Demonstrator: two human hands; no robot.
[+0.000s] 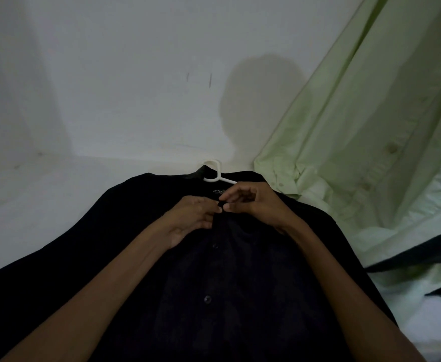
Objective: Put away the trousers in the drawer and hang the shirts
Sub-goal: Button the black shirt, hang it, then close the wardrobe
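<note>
A black button-up shirt (125,244) lies spread flat on a pale surface, with a white plastic hanger (215,173) inside its collar and the hook sticking out at the top. My left hand (190,220) and my right hand (250,202) meet just below the collar, and both pinch the shirt's front edges at the top button. Two more buttons show lower down the placket. A light green shirt (357,126) hangs at the right, its hem and cuff resting beside the black shirt.
A white wall (109,74) rises behind the pale surface (31,199), with a head-shaped shadow on it. Dark fabric (423,252) lies under the green shirt at the right edge. The room is dim.
</note>
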